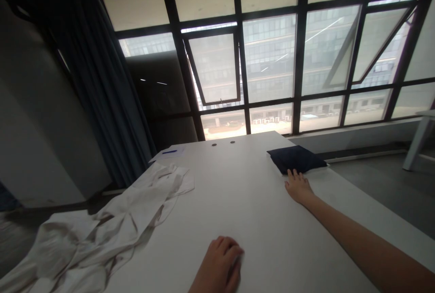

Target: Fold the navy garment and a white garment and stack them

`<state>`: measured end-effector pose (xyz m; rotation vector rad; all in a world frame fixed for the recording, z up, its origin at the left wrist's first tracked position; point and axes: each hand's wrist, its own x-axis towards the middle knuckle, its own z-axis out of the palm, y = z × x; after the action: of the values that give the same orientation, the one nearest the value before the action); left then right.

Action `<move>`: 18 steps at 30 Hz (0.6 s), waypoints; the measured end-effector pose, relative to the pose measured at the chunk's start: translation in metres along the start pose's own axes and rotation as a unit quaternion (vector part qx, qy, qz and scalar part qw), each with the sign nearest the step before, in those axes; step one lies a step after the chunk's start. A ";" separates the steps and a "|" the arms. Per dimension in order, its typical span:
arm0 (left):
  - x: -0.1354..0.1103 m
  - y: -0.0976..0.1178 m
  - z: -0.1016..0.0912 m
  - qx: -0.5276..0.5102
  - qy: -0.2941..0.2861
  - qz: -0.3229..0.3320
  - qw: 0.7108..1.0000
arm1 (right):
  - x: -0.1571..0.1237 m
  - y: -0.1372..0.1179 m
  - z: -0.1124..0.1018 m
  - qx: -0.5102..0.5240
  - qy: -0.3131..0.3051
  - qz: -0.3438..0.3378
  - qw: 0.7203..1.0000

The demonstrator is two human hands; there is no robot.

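Navy cloth pad [296, 159] touches the right hand [298, 188].

On the desk [238, 184], a cloth [102, 234] lies at eight o'clock, a sheet of paper [168, 152] at eleven, and a cushion [297, 158] at one, touching the right hand [297, 189].

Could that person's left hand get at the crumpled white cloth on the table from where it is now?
Probably yes. The left hand lies on the white table, close to the crumpled white cloth, and only a short stretch of tabletop separates them, with nothing visibly blocking the way.
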<state>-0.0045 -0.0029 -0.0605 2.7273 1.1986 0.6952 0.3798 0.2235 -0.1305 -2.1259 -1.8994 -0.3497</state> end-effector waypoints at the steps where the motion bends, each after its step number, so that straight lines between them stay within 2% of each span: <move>1: 0.000 0.001 -0.001 -0.001 0.000 -0.002 1.000 | -0.007 -0.002 -0.001 -0.003 -0.007 -0.002 1.000; 6: -0.001 0.008 -0.004 -0.005 0.000 -0.017 1.000 | -0.053 -0.024 -0.012 0.001 -0.048 -0.051 0.998; 12: -0.003 0.015 -0.009 -0.007 -0.009 -0.041 0.999 | -0.135 -0.087 -0.041 0.078 -0.102 -0.199 0.972; 15: -0.003 0.019 -0.012 -0.005 -0.009 -0.063 0.998 | -0.160 -0.112 -0.061 0.098 -0.119 -0.201 0.967; 18: -0.004 0.021 -0.013 0.007 -0.017 -0.095 0.995 | -0.167 -0.119 -0.077 0.113 -0.130 -0.187 0.967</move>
<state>0.0019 -0.0216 -0.0456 2.5785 1.4370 0.6166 0.2429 0.0534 -0.1127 -1.7303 -2.3637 0.0817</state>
